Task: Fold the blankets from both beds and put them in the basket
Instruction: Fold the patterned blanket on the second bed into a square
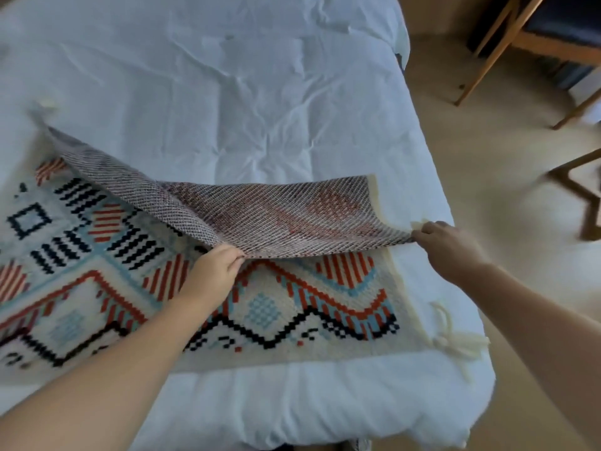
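A woven blanket (266,307) with red, black and light-blue geometric patterns lies on the near part of a bed (227,92) covered in a white sheet. Its far half is turned over toward me, showing the greyish striped underside (276,213). My left hand (214,271) pinches the folded-over edge near the middle. My right hand (445,245) grips the same edge at its right corner, by the cream border. A cream tassel (455,343) lies at the blanket's near right corner. No basket is in view.
Beige carpet (487,151) runs along the right side of the bed. A wooden chair with a dark seat (546,37) stands at the top right, and another wooden leg frame (582,196) at the right edge.
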Demonstrator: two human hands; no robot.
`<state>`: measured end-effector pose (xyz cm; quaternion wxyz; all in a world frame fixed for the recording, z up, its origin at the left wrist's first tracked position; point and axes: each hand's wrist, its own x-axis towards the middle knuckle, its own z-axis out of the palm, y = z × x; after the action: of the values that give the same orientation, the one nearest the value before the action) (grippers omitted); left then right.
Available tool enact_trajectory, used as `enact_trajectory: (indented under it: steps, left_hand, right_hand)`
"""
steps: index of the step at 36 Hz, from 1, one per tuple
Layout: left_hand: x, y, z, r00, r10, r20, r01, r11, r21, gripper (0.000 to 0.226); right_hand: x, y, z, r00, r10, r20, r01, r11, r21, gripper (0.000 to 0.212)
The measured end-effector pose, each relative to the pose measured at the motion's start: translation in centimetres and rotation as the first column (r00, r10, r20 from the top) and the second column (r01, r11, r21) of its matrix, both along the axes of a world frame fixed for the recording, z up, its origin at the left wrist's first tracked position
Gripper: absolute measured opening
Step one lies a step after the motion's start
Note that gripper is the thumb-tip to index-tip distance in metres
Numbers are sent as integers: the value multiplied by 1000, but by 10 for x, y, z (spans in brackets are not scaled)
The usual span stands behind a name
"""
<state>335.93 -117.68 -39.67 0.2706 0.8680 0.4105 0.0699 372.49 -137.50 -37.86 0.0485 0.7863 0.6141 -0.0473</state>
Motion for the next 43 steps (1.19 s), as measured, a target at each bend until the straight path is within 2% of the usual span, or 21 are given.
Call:
enact_trajectory:
  steps: [6,16,22,26,29,32,36,43]
  left_hand:
    - [-12,-61,-2,997,64,-37,-65,997,-33,17]
    - [-38,-136,-36,978,128,-166,-146,984,-103,15]
    - [-54,-154,-72,965,137,-222,-171,975,-142,15]
    - [-52,-162,-88,963,131,-234,-150,986,-66,17]
    - [-49,-169,-88,946,162,-281,-178,983,-33,27]
    - [-52,-173,-78,932,203,-299,-246,963,-113,39]
    - [-68,-170,-42,947,218,-235,-263,947,-184,45]
    - [-139,-156,44,927,297,-228,-337,927,-163,43]
  right_hand:
    - [-9,-57,-4,999,52,4,-52,997,-50,22]
    - [-30,-133,-41,987,157,-38,-160,980,-117,49]
    - [-44,-151,-87,986,161,-52,-168,964,-205,39]
    - [-59,-148,-102,980,199,-8,-192,931,-311,31]
    - [-67,-146,-106,979,203,22,-175,892,-417,40]
    - [-77,-142,-94,980,193,44,-150,870,-470,39]
    - [-95,-123,-63,992,126,-22,-121,873,-472,39]
    - [-181,-64,19,991,58,-123,-102,913,-395,30]
